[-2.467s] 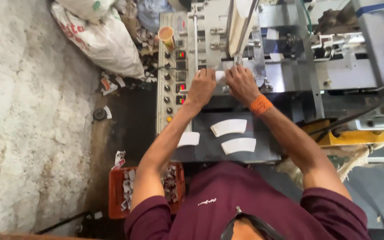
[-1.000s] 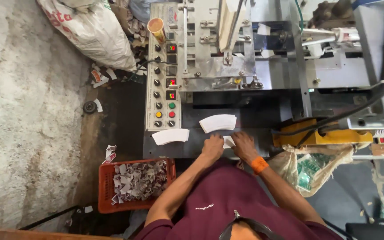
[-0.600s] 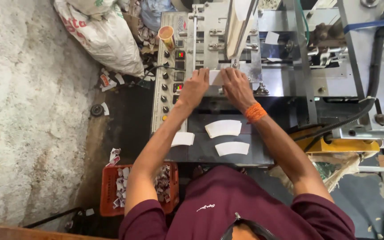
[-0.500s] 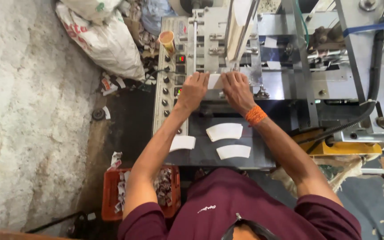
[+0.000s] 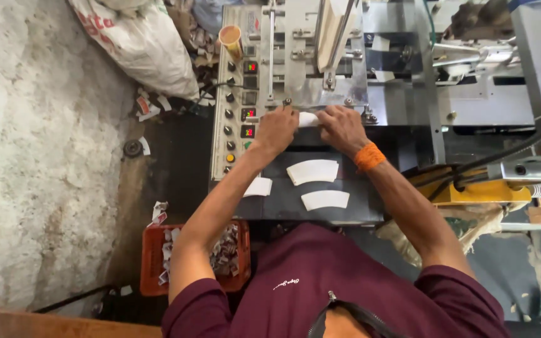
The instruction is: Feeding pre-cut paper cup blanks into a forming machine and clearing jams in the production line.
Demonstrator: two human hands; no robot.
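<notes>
Both hands reach forward to the grey metal machine point(image 5: 320, 75). The left hand point(image 5: 277, 130) and the right hand point(image 5: 340, 128) are closed on the two ends of a small white paper blank point(image 5: 308, 119), held between them at the machine's lower front edge. Nearer the person than the machine, three more curved white paper blanks point(image 5: 312, 171) lie on the dark desk point(image 5: 358, 200). Left of the machine stands a control panel of knobs and coloured buttons point(image 5: 231, 112), and lower left an orange plastic crate of scraps point(image 5: 158, 263) sits on the floor.
</notes>
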